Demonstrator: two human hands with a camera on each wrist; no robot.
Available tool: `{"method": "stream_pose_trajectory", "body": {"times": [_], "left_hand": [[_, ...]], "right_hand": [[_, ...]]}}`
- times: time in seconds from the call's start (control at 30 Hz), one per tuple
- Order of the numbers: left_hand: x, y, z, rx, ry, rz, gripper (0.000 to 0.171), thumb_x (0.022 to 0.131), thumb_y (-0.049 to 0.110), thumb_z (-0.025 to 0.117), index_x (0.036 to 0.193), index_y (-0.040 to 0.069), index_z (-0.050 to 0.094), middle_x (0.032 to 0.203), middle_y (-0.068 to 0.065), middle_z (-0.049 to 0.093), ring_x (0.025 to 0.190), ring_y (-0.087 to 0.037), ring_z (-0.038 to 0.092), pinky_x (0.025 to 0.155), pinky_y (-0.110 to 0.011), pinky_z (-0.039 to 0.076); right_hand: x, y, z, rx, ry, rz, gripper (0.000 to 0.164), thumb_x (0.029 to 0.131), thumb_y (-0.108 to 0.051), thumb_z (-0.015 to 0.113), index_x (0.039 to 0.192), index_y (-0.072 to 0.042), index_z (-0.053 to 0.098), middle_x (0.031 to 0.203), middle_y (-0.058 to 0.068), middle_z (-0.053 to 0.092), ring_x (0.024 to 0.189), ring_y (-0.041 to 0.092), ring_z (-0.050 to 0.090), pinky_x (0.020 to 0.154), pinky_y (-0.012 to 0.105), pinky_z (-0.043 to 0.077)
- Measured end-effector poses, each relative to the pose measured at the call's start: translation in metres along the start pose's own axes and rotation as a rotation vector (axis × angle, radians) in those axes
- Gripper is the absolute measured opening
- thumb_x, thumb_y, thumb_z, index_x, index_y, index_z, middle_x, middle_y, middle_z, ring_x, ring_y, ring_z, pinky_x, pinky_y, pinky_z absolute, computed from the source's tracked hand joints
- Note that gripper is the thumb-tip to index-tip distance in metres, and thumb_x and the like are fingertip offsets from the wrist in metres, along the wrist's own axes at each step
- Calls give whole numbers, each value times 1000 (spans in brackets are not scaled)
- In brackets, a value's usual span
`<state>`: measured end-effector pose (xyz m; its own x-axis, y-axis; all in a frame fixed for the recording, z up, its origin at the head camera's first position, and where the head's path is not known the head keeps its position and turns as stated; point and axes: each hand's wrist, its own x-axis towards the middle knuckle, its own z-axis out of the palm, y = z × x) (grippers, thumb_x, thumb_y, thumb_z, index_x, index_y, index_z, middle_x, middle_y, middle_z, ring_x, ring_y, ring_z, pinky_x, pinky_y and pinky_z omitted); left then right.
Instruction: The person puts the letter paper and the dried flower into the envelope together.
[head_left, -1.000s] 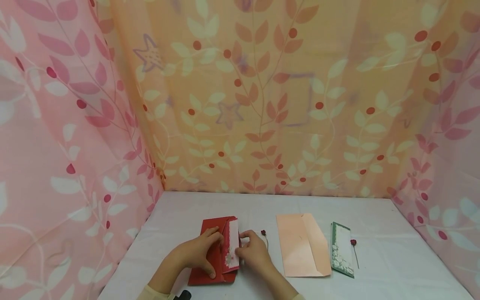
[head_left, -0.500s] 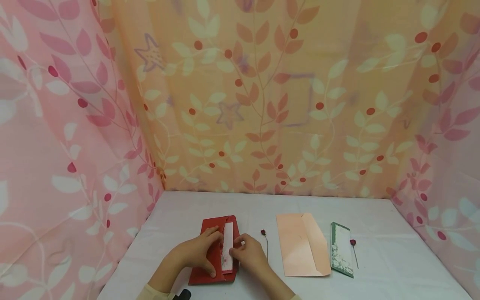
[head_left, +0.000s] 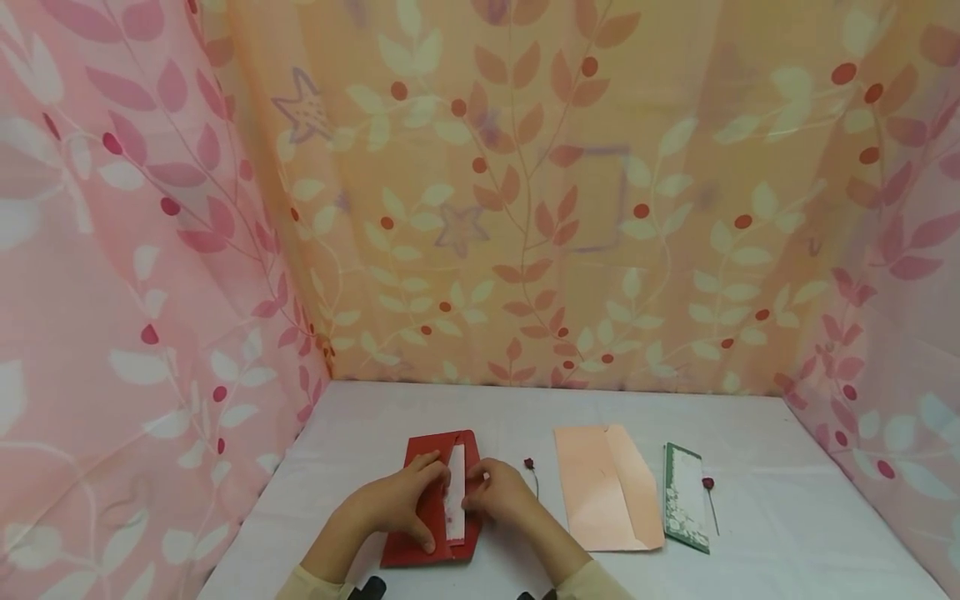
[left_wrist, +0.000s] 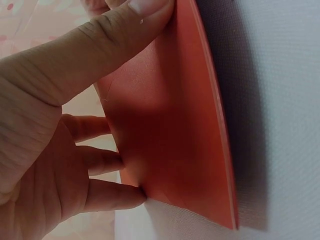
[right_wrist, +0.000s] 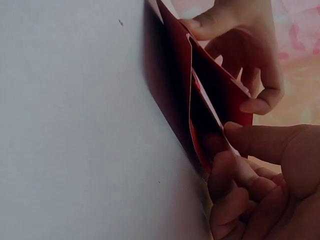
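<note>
A thin white card (head_left: 456, 492), oblong and florally printed, sits partly inside the mouth of one smooth red envelope (head_left: 432, 510). The right hand (head_left: 504, 495) pinches the white card between thumb and bent forefinger; the left hand (head_left: 399, 503) grips the red envelope, thumb and fingers spread. Rightward on white cloth (head_left: 517, 408) lie one flat peach envelope (head_left: 596, 492), one green-bordered card (head_left: 686, 492) and two thin-stemmed dark red flowers (head_left: 708, 483).

Head view above, wrist views near envelope (left_wrist: 165, 115)
</note>
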<state>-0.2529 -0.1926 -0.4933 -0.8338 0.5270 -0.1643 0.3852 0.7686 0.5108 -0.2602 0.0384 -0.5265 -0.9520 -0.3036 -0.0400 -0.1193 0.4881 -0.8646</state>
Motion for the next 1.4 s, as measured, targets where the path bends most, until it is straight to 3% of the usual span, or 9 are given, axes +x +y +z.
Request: {"method": "stream_pose_trajectory", "body": {"times": [0.27, 0.67, 0.93, 1.17, 1.4], "left_hand": [[-1, 1, -1, -9, -8, 0, 77, 62, 44, 97, 125, 33, 54, 164, -14, 31, 146, -41, 35, 97, -62, 51], [0, -4, 2, -9, -1, 3, 75, 61, 48, 97, 121, 34, 55, 164, -14, 32, 141, -37, 43, 96, -57, 54], [0, -4, 0, 4, 3, 29, 77, 61, 49, 97, 123, 34, 54, 164, -16, 31, 141, -39, 44, 98, -57, 52], [0, -2, -2, 11, 1, 27, 75, 62, 52, 96, 120, 35, 53, 164, -16, 31, 141, -39, 45, 98, -58, 53], [0, -4, 0, 14, 12, 34, 77, 61, 54, 95, 122, 31, 53, 164, -17, 31, 141, -39, 45, 101, -57, 51]], "right_hand": [[10, 1, 5, 57, -5, 39, 56, 78, -19, 87, 127, -7, 61, 74, 6, 66, 49, 19, 60, 49, 34, 51], [16, 6, 28, 212, 37, 86, 53, 76, -9, 84, 125, -7, 63, 67, 9, 66, 37, 14, 54, 38, 29, 48], [16, 3, 37, 191, 63, 80, 52, 80, -17, 83, 128, -9, 62, 65, 7, 64, 37, 15, 54, 34, 28, 44], [11, -3, 40, 159, 86, 108, 49, 81, -15, 82, 127, -10, 63, 76, 5, 65, 40, 18, 57, 38, 28, 47], [11, -4, 41, 149, 70, 122, 46, 82, -13, 81, 125, -11, 64, 69, 6, 65, 42, 19, 59, 38, 29, 48]]}}
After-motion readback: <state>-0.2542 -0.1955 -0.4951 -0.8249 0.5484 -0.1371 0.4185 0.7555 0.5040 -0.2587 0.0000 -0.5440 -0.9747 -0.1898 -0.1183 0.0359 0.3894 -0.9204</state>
